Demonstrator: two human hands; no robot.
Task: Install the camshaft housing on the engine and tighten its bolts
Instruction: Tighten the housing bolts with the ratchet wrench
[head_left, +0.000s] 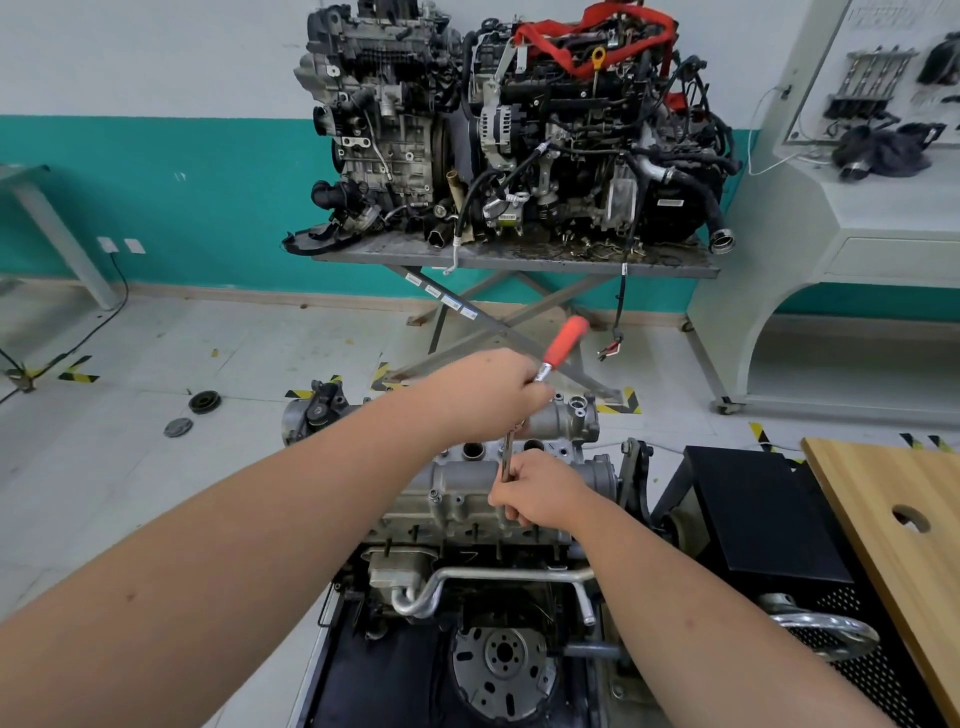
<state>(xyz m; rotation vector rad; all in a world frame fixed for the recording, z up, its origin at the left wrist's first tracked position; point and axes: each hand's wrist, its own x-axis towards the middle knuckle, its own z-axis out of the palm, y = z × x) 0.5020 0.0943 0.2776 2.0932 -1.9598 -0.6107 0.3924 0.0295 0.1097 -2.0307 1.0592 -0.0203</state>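
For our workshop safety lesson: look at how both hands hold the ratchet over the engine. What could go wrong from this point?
1. The left hand grips the ratchet near its head, not on the red grip, so a slip could drive the knuckles into the housing.
2. The right hand holds the extension bar; if the bar tilts, the socket may slip off the bolt, which is hidden here.
3. Open holes in the housing could swallow a dropped part.
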